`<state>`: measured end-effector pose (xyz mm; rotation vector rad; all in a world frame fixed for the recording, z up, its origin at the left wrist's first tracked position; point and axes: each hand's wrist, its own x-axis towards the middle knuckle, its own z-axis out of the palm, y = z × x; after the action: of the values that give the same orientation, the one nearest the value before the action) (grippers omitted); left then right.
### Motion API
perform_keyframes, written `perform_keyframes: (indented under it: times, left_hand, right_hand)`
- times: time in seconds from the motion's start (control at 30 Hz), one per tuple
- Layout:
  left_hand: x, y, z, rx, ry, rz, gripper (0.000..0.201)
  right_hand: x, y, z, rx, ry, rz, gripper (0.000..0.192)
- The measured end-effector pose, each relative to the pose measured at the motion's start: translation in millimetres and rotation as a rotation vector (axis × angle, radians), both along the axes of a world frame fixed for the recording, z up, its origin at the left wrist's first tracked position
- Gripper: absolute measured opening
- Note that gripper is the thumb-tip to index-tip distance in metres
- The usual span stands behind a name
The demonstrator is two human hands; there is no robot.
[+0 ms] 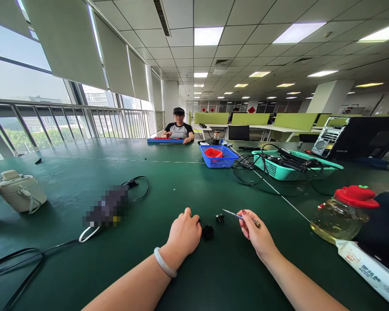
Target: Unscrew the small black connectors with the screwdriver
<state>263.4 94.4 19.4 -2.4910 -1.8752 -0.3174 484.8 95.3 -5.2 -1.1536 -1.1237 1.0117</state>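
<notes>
On the green tabletop (181, 276), my left hand (186, 231) is closed with its fingers curled under. A bit of black shows at its fingertips; what it grips is mostly hidden. Just right of those fingers lies a small black part (208, 233). Farther on is a second small black piece (219, 218) with shiny metal on it. My right hand (254, 233) pinches a slim screwdriver-like tool (234, 214), its thin metal tip pointing left, above and near the shiny piece, apart from it.
Left are a blurred dark device (108, 205) with cables and a beige cup (21, 190). Farther back stand a blue basket (218, 162) and a teal basket (278, 172) of cables. A red-lidded jar (340, 220) and white packet (369, 270) are right. A person (179, 129) sits opposite.
</notes>
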Motion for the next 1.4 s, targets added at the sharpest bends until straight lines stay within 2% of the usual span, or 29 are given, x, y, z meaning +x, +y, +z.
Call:
perform_keyframes:
  times: [0.17,0.4,0.47,0.6,0.7,0.83,1.0,1.1,1.27,1.4]
  left_hand:
    - [-0.2,1.6,-0.5,0.0,0.026,0.015,0.032]
    - [-1.3,2.9,2.2,0.078,-0.004,-0.004,0.05]
    - [-2.1,2.7,0.9,0.098,-0.072,-0.093,0.046]
    - [-1.8,0.7,-4.0,0.037,-0.19,-0.369,0.044]
    - [-0.3,-0.7,-6.6,-0.015,-0.214,-0.456,0.043]
    - [1.3,-0.8,-6.0,-0.049,-0.201,-0.437,0.033]
    - [1.3,1.3,-4.5,-0.038,-0.176,-0.257,0.025]
    - [1.0,2.0,-4.9,-0.03,-0.178,-0.193,0.031]
    - [0.8,-0.8,-2.5,-0.051,-0.214,-0.24,0.049]
    - [1.5,-3.2,-0.1,-0.106,-0.218,-0.296,0.051]
  right_hand:
    - [-0.5,-0.8,-1.2,0.012,-0.042,0.028,0.053]
    - [-0.6,-2.7,-0.4,0.009,-0.068,0.056,0.055]
    - [-1.5,-3.7,1.6,0.005,-0.071,0.051,0.056]
    - [-3.2,-5.1,4.1,-0.012,-0.08,0.057,0.059]
    - [-3.7,-5.9,4.5,-0.023,-0.096,0.071,0.06]
    - [-4.1,-7.2,5.4,-0.015,-0.105,0.086,0.059]
    - [-6.1,-9.6,7.1,-0.016,-0.116,0.108,0.06]
    - [-9.1,-13.1,8.6,-0.017,-0.137,0.143,0.059]
    - [-10.0,-18.6,12.7,0.011,-0.131,0.22,0.056]
    - [2.9,-11.3,9.9,0.076,-0.098,0.081,0.057]
